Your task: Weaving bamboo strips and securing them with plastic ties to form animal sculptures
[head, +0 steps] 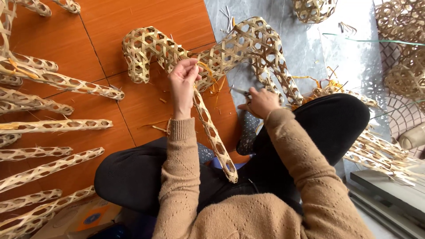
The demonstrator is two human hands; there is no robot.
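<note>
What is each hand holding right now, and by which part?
The left hand pinches the upper end of a long tubular woven bamboo piece, where it meets the large openwork bamboo frame. The right hand grips scissors by the handles.

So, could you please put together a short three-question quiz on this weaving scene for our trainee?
1. True or false: the left hand grips the long tapered open-weave bamboo tube where it meets the large curved woven bamboo frame.
2. What does the right hand rest on?
A. small metal scissors
B. a hammer
C. a paintbrush
3. Fill in: the row of loose woven bamboo tubes lies on the ______ tiled floor.

Key
1. True.
2. A; only the blades show beside the fingers, so a firm grip cannot be confirmed.
3. Orange.
</note>
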